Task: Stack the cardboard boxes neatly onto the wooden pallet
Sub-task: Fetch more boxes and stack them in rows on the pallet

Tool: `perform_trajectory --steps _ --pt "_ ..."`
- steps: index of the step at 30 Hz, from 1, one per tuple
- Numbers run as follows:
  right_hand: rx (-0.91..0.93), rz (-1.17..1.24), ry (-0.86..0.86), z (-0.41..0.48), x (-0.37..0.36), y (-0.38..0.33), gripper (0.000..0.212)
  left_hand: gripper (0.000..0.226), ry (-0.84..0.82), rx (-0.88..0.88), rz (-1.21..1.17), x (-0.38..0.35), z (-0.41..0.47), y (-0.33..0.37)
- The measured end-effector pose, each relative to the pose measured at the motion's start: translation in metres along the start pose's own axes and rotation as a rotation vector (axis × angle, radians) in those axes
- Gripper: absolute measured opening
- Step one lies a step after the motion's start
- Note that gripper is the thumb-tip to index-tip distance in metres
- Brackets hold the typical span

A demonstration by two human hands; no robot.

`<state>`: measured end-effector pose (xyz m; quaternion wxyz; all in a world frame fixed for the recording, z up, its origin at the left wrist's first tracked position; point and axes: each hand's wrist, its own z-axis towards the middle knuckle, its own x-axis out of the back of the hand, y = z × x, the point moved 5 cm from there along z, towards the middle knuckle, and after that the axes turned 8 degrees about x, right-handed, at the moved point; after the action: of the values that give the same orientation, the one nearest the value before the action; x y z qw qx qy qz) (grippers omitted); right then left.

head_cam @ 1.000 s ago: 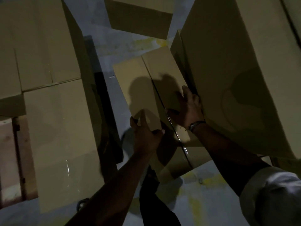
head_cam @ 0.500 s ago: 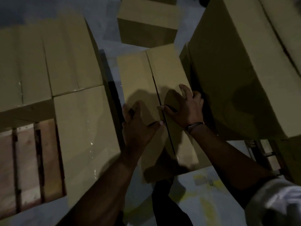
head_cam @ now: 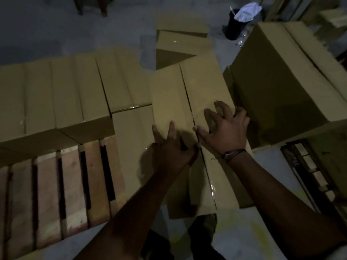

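Observation:
A long cardboard box (head_cam: pixel 169 94) with a centre seam sits in the middle of the view, tilted toward me. My left hand (head_cam: pixel 169 145) lies on its left flap with fingers spread and the thumb tucked at the seam. On the right flap, my right hand (head_cam: pixel 225 128) holds with bent fingers, its thumb also at the seam. The wooden pallet (head_cam: pixel 75 184) is at lower left, its near slats bare. A row of cardboard boxes (head_cam: pixel 56 94) stands on its far part, and one more box (head_cam: pixel 129 139) lies beside the held box, touching its left side.
A big cardboard box (head_cam: pixel 281 81) stands close on the right, atop another. More boxes (head_cam: pixel 180 42) lie on the floor behind. A black bin (head_cam: pixel 234 27) with white cloth is farther back. A second wooden frame (head_cam: pixel 304 166) sits at right. My legs are below the box.
The view has lifted and swung left, so more of the pallet shows. The held box has shifted left toward the pallet boxes, with both hands still at its seam.

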<state>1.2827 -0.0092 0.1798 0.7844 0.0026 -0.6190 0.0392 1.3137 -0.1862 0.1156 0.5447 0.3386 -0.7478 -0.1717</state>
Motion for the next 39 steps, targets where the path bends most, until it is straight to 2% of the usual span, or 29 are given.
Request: perform_trajectory --steps 5,8,14,19,22,26,30,32,35,39 --pt "0.02 -0.038 0.014 -0.016 0.025 -0.032 0.065 0.114 0.11 -0.01 -0.048 0.029 -0.03 -0.024" --pt "0.024 -0.025 0.021 -0.033 0.035 -0.05 0.066 0.114 0.231 -0.054 -0.028 0.04 -0.054 -0.041" --pt "0.026 0.084 0.035 -0.097 0.056 -0.096 0.065 0.116 0.139 0.038 -0.047 0.077 -0.121 -0.079" --pt "0.023 0.213 -0.046 -0.155 0.061 -0.155 0.065 0.121 0.238 0.054 0.106 0.116 -0.178 -0.126" --pt "0.071 0.253 -0.097 -0.17 0.046 -0.203 0.064 0.125 0.224 0.113 0.153 0.141 -0.193 -0.175" --pt "0.099 0.265 0.021 -0.172 0.024 -0.271 0.061 0.127 0.252 0.15 0.167 0.179 -0.194 -0.237" --pt "0.104 0.341 -0.111 -0.166 -0.009 -0.343 0.062 0.126 0.179 0.27 0.118 0.218 -0.176 -0.3" --pt "0.117 0.369 -0.104 -0.166 -0.022 -0.38 0.062 0.126 0.188 0.304 0.129 0.238 -0.169 -0.332" --pt "0.115 0.407 -0.126 -0.167 -0.048 -0.426 0.065 0.13 0.202 0.324 0.167 0.261 -0.155 -0.374" --pt "0.101 0.407 -0.226 -0.161 -0.086 -0.447 0.075 0.132 0.115 0.301 0.14 0.265 -0.128 -0.413"
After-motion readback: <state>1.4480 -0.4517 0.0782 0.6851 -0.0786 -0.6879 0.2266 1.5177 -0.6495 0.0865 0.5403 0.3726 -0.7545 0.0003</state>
